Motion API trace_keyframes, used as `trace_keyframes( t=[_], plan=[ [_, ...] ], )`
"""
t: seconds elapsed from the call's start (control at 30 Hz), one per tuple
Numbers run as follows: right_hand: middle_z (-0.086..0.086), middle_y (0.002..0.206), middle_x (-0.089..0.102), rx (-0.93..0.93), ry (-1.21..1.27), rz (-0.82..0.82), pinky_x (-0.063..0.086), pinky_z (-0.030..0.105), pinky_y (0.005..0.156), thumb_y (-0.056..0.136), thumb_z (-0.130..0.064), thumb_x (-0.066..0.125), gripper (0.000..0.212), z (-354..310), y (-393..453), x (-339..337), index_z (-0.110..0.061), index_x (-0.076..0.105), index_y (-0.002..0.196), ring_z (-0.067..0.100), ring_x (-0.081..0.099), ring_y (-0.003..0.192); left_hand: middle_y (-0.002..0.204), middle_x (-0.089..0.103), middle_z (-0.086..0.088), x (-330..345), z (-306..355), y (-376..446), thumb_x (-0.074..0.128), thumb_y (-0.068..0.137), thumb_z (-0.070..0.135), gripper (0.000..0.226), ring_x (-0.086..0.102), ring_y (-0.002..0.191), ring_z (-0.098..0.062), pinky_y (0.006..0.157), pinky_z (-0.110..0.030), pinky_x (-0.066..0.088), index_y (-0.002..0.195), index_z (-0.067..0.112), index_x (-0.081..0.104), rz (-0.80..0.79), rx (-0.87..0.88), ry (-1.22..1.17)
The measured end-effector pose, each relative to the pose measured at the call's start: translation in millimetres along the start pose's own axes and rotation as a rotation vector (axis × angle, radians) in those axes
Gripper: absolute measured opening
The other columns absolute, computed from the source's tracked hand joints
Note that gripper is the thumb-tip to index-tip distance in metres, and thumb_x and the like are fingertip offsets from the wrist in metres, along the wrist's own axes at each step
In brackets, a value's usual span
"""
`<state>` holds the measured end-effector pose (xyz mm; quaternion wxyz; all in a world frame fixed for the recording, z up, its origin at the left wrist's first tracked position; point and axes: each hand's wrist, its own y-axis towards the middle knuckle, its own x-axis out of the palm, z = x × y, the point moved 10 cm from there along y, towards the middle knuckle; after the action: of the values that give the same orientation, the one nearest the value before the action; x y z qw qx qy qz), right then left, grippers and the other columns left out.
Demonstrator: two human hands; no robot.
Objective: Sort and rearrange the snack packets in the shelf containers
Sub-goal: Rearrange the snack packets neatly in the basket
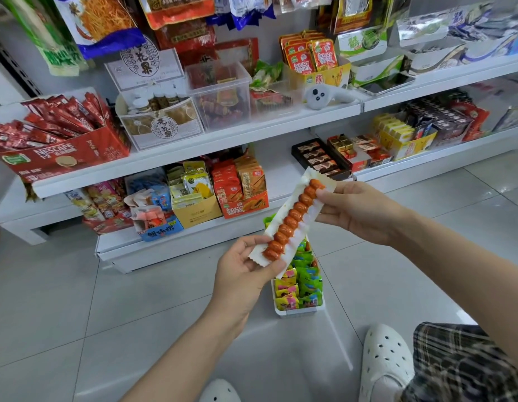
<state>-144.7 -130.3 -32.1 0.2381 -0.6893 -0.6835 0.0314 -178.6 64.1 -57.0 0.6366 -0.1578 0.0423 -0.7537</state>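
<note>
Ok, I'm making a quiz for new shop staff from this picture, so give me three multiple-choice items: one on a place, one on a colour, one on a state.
1. Where is the tray of green and yellow packets?
A. on the floor
B. on the top shelf
C. on the person's knee

2. What colour is the coffee box at the left end of the shelf?
A. blue
B. red
C. white

3. How is the long sausage packet held?
A. by the left hand alone
B. lying loose on the floor
C. by both hands, one at each end

Answers: 1 A, it stands on the tiles before the lowest shelf. 2 B, its front is red. 3 C, the left hand pinches the lower end, the right hand the upper.
</note>
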Motion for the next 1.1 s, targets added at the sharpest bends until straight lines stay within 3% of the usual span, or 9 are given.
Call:
trace_keyframes(
  t=[0.3, 0.43, 0.5, 0.57, 0.63, 0.7, 0.8, 0.9, 1.1],
  plan=[
    [0.018, 0.108, 0.072, -0.007, 0.015, 0.094, 0.06, 0.027, 0.073, 0.1, -0.01, 0.049, 0.026, -1.4, 1.2, -10.1, 0.006, 0.061, 0.116, 0.024, 0.072, 0.095, 0.118, 0.07, -0.006, 10.6, -12.8, -0.3, 0.071, 0.068, -0.022, 0.08, 0.069, 0.104, -0.019, 0.07, -0.024, 0.057, 0.132, 0.019, 0.046, -0.112, -0.12, -0.085],
    [0.018, 0.113, 0.07, -0.023, 0.078, 0.069, 0.06, 0.027, 0.075, 0.099, -0.01, 0.049, 0.03, -5.1, -0.5, -8.2, 0.008, 0.058, 0.121, 0.025, 0.071, 0.1, 0.126, 0.063, -0.02, 33.2, -28.1, -11.9, 0.058, 0.087, 0.044, 0.06, 0.065, 0.111, -0.035, 0.093, -0.044, 0.054, 0.134, 0.007, 0.051, -0.23, -0.449, -0.506],
    [0.018, 0.118, 0.068, -0.044, 0.115, 0.009, 0.059, 0.027, 0.079, 0.099, -0.01, 0.049, 0.032, -7.7, -1.9, -1.8, 0.007, 0.056, 0.124, 0.026, 0.069, 0.105, 0.124, 0.062, -0.026, 39.2, -36.3, -18.4, 0.045, 0.092, 0.058, 0.068, 0.069, 0.099, -0.036, 0.086, -0.044, 0.058, 0.13, 0.002, 0.056, -0.248, -0.605, -0.676],
    [0.018, 0.124, 0.065, -0.056, 0.135, -0.082, 0.057, 0.031, 0.088, 0.099, -0.011, 0.047, 0.032, -10.1, -3.9, 7.8, 0.004, 0.056, 0.125, 0.028, 0.065, 0.112, 0.111, 0.066, -0.024, 41.1, -37.5, -18.1, 0.051, 0.093, 0.036, 0.05, 0.069, 0.078, -0.029, 0.068, -0.034, 0.061, 0.121, -0.005, 0.061, -0.248, -0.632, -0.727],
    [0.016, 0.128, 0.063, -0.053, 0.107, -0.19, 0.051, 0.039, 0.099, 0.1, -0.013, 0.046, 0.029, -10.6, -5.8, 18.2, -0.004, 0.058, 0.125, 0.031, 0.061, 0.119, 0.095, 0.065, -0.019, 41.5, -36.9, -14.3, 0.053, 0.092, 0.012, 0.029, 0.062, 0.068, -0.021, 0.061, -0.027, 0.058, 0.112, -0.007, 0.062, -0.244, -0.589, -0.723],
    [0.016, 0.131, 0.061, -0.015, 0.098, -0.232, 0.048, 0.048, 0.102, 0.1, -0.018, 0.046, 0.031, -6.7, -4.6, 20.7, -0.011, 0.056, 0.128, 0.036, 0.059, 0.12, 0.088, 0.064, -0.014, 36.5, -34.0, -5.8, 0.058, 0.087, 0.007, 0.026, 0.062, 0.071, -0.018, 0.063, -0.025, 0.058, 0.11, -0.004, 0.063, -0.22, -0.49, -0.681],
    [0.022, 0.132, 0.059, 0.066, 0.186, -0.152, 0.053, 0.049, 0.093, 0.102, -0.023, 0.044, 0.037, -0.3, 0.1, 9.8, -0.011, 0.051, 0.137, 0.04, 0.063, 0.113, 0.096, 0.072, -0.011, 17.3, -28.9, 9.5, 0.064, 0.077, 0.005, 0.037, 0.069, 0.078, -0.017, 0.065, -0.026, 0.059, 0.114, 0.001, 0.064, -0.123, -0.269, -0.421],
    [0.02, 0.123, 0.065, 0.117, 0.146, -0.13, 0.057, 0.045, 0.088, 0.099, -0.043, 0.041, 0.05, 0.7, -1.9, 1.9, -0.007, 0.057, 0.13, 0.036, 0.065, 0.11, 0.101, 0.075, -0.008, -11.4, -28.6, 19.7, 0.068, 0.082, 0.004, 0.027, 0.071, 0.084, -0.015, 0.069, -0.027, 0.058, 0.11, 0.007, 0.066, 0.032, -0.097, -0.111],
    [0.013, 0.103, 0.074, -0.049, -0.509, -0.08, 0.057, 0.033, 0.087, 0.093, -0.018, 0.06, 0.027, -4.4, 7.2, -9.9, -0.004, 0.068, 0.114, 0.023, 0.071, 0.099, 0.091, 0.072, 0.002, -31.8, -21.8, 47.1, 0.074, 0.083, 0.005, 0.019, 0.069, 0.085, -0.011, 0.072, -0.022, 0.055, 0.091, 0.02, 0.065, 0.102, 0.159, 0.28]
  ],
)
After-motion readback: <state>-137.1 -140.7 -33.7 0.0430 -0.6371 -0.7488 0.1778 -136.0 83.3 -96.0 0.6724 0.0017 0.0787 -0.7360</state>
